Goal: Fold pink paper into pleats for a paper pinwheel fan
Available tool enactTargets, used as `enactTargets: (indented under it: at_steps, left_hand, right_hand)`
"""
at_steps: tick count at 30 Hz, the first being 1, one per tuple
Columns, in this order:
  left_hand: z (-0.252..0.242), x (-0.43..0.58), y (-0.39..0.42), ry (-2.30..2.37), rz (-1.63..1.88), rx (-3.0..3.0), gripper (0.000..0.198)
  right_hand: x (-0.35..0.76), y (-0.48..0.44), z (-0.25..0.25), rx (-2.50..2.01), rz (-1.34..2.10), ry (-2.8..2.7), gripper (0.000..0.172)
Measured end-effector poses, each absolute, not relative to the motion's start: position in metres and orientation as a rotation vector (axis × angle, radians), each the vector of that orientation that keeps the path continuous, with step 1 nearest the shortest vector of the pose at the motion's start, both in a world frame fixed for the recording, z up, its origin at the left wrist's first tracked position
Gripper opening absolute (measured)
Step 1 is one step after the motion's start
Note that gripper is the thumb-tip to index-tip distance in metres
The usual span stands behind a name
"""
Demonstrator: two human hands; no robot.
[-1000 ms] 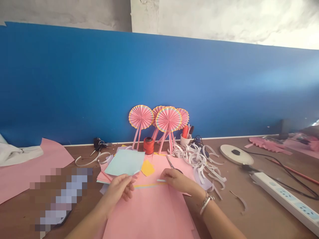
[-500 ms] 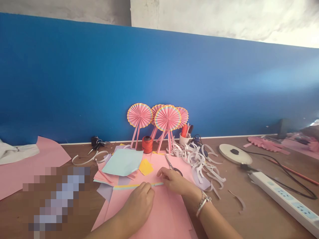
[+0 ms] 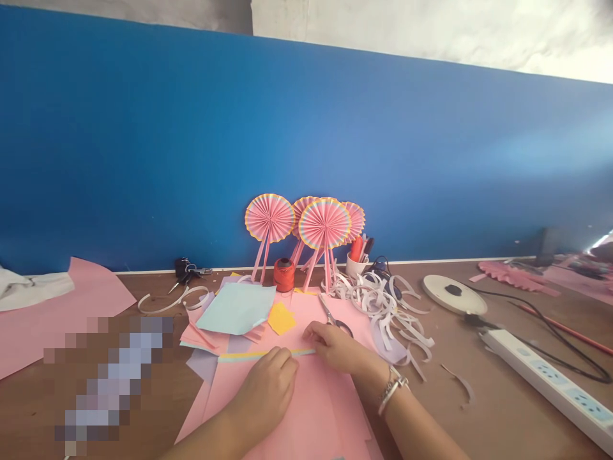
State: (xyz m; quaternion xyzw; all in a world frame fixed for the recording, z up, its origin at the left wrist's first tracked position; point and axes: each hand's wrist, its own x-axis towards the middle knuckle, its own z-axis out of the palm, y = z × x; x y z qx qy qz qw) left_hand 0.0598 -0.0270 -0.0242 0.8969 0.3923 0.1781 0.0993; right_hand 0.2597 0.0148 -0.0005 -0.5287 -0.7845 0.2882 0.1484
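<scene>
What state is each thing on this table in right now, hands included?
Left hand, fingers curled, pressing on the pink sheet at its striped edge.
Right hand, fingertips down on that edge's right end.
Scissors, lying flat, blades look shut.
Paper fans, spread open, upright against the blue wall.
Thread spool, upright.
Cup, upright, pens inside.
Power strip, lying flat.

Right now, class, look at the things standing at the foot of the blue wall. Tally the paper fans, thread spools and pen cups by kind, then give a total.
Pink pleated paper fans on sticks: 4
Red spool of thread: 1
White cup holding pens: 1
Total: 6
</scene>
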Motion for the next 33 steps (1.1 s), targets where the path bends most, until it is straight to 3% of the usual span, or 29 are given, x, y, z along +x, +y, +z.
enactTargets:
  at_steps: [25, 33]
  left_hand:
    - [-0.02, 0.064, -0.027, 1.176, 0.518, 2.649, 0.032]
    - [-0.01, 0.072, -0.03, 1.243, 0.333, 2.71, 0.029]
  right_hand:
    - [0.258, 0.014, 0.0, -1.553, 0.812, -2.258, 0.034]
    - [0.259, 0.013, -0.002, -1.561, 0.752, -2.292, 0.032]
